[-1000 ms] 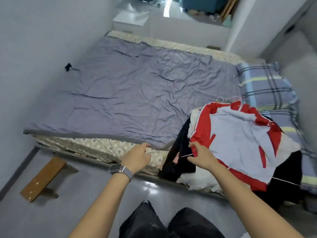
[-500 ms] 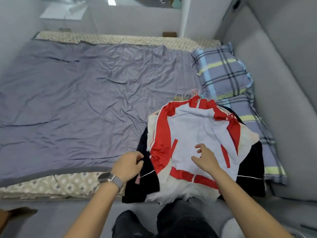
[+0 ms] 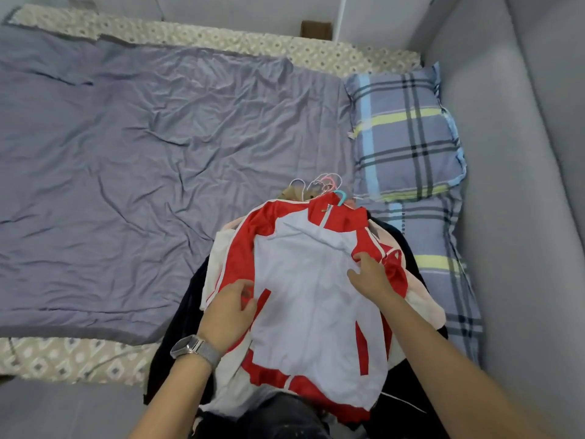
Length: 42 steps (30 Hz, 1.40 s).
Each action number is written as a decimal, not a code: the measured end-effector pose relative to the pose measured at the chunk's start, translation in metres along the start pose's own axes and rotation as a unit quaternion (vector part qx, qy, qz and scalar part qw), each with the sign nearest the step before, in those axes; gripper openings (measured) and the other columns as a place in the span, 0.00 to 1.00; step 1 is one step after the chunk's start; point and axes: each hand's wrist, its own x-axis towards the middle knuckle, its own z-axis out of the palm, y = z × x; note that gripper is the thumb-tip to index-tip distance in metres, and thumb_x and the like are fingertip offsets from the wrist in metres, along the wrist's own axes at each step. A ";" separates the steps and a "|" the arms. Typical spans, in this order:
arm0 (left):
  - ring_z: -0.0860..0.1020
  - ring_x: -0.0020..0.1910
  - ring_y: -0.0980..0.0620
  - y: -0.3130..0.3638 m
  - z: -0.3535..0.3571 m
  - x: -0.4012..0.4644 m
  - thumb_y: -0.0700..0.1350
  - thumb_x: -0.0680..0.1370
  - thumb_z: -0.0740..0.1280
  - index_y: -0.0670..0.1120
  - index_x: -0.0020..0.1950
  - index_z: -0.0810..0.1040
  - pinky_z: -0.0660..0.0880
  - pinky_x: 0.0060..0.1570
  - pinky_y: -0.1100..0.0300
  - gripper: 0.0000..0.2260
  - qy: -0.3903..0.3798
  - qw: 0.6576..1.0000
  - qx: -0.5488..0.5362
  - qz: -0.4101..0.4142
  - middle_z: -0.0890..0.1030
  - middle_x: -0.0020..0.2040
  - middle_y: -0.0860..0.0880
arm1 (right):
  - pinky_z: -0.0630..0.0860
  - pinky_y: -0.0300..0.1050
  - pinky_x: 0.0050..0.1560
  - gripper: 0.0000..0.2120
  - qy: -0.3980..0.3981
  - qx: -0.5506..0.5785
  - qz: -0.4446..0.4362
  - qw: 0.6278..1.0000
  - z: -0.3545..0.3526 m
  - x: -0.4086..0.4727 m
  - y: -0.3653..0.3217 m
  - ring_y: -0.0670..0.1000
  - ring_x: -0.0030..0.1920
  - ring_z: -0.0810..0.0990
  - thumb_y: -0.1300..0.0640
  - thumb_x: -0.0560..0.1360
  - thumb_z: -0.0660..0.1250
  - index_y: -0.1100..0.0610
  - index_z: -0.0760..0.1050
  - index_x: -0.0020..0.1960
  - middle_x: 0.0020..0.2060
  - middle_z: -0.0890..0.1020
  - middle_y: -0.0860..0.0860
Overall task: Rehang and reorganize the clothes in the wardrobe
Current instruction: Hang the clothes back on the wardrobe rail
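Two hands are on the top garment of a heap, a red-and-white jacket (image 3: 316,296) lying front-up at the near edge of the bed (image 3: 126,169), just beside the plaid pillows (image 3: 408,134). Left hand (image 3: 229,307), w/ a watch (image 3: 193,346) on the wrist, rests on the jacket's left red sleeve panel, fingers loosely curled; looks like it may be pinching cloth between thumb and fingers but can't tell for sure. Right hand (image 3: 370,274) lies on the jacket's right chest/shoulder area, fingers bent down into the fabric; whether it has actually bunched any cloth isn't clear either. Under the jacket: a pile of other clothes (image 3: 190,312), dark, cream and pink pieces showing round the edges. Several hanger hooks (image 3: 327,185) (white, pink, teal) stick out at the collar end, so most items seem to be on hangers already. Wardrobe isn't in view. Progress, judging by this: early. Clothes are out and stacked on the bed, nothing visibly rehung yet. Left to do, prob.: separate each piece, straighten it on its hanger, carry it to the wardrobe and put in order.
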 end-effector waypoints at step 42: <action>0.70 0.45 0.62 0.037 -0.003 0.046 0.69 0.71 0.43 0.59 0.46 0.78 0.52 0.44 0.56 0.27 0.052 0.984 0.161 0.050 0.78 0.39 0.63 | 0.70 0.43 0.41 0.13 -0.088 0.127 -0.109 0.982 -0.069 0.035 -0.027 0.46 0.35 0.74 0.45 0.76 0.65 0.53 0.78 0.41 0.37 0.79 0.47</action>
